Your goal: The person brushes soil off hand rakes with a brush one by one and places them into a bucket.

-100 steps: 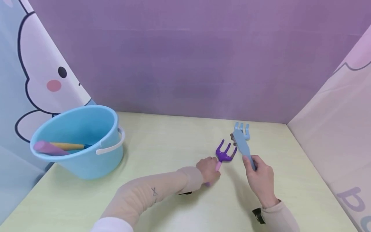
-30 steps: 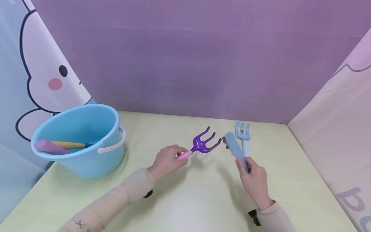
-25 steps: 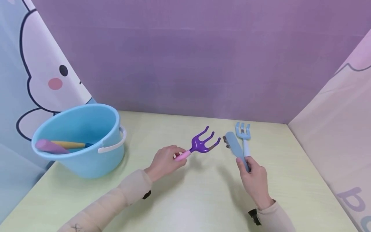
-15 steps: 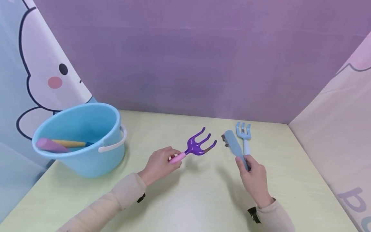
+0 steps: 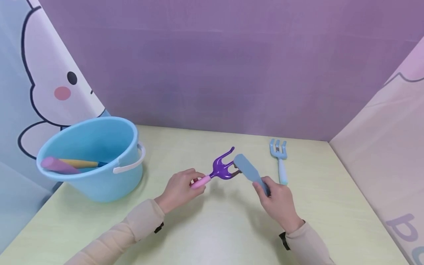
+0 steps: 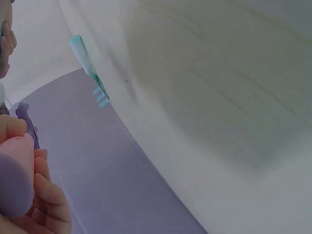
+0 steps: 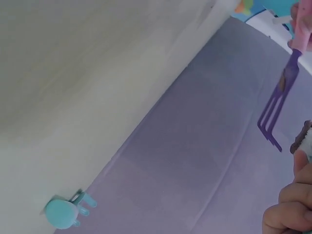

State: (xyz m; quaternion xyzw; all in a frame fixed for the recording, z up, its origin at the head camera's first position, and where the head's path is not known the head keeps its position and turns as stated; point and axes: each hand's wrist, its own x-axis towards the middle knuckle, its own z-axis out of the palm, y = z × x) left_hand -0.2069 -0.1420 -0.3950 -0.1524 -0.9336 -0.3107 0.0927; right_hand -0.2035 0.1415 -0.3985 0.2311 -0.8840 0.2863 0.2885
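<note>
My left hand point(image 5: 180, 189) grips the pink handle of a purple toy hand rake point(image 5: 221, 170), held a little above the table with its tines toward the right. Brown smears mark the rake's near tine. In my right hand point(image 5: 278, 200) is a blue-grey brush point(image 5: 246, 168), its flat back facing up. The brush head overlaps the rake's tine ends in the head view. Whitish bristles with a brown dirty edge point(image 7: 303, 139) show in the right wrist view. On the table behind my right hand lies a light-blue hand rake point(image 5: 280, 162), with a brown spot between its tines.
A light-blue bucket point(image 5: 102, 191) with a white handle point(image 5: 127, 167) stands at the left. Inside it lean a pink-purple handle point(image 5: 59, 165) and a yellow handle point(image 5: 79, 163). A purple back wall point(image 5: 212, 73) and printed side walls border the pale table point(image 5: 215, 239).
My left hand first lifted the purple rake and drew it left. My right hand has since moved the brush left, from beside the light-blue rake to the purple rake's tines.
</note>
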